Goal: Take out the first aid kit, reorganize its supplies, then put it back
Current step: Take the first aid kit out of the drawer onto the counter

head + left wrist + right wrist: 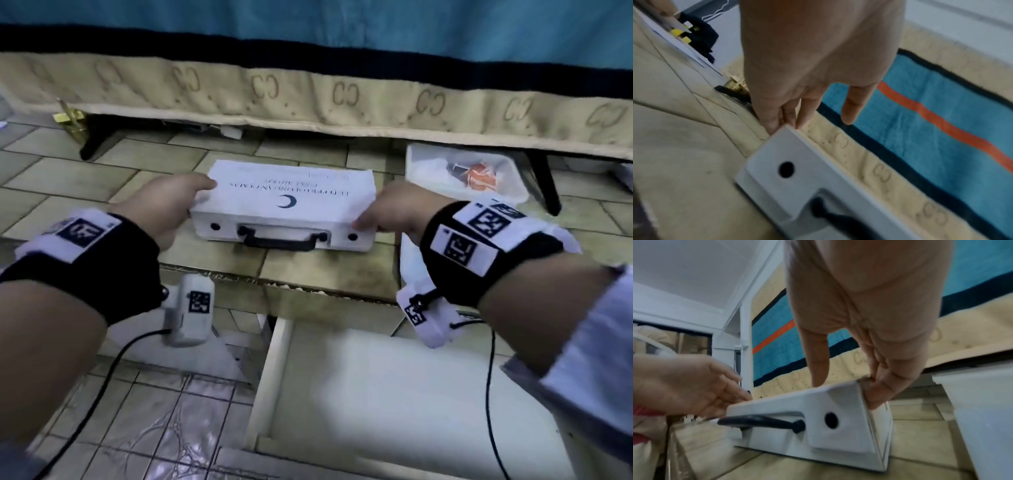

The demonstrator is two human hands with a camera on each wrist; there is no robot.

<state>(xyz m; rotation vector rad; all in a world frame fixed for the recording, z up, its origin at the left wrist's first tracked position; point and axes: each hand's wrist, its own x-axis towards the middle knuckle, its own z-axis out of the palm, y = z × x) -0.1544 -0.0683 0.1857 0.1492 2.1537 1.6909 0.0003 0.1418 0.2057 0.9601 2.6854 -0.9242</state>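
The white first aid kit (284,205) lies flat on the tiled floor just in front of the bed, lid closed, black handle (281,240) facing me. My left hand (195,202) touches its left end: straight fingers lie against the side and the thumb reaches over the lid. In the left wrist view the fingers (781,120) meet the case corner (797,170). My right hand (366,219) grips the right end. In the right wrist view its curled fingers (879,391) pinch the lid edge of the case (818,426) and the thumb points down onto the top.
The bed's beige mattress edge (308,102) and teal blanket hang over the far side. Black bed legs (99,140) (544,185) flank the kit. A white tub (462,171) with small items stands to the right. A cream open drawer (376,377) lies below a floor step.
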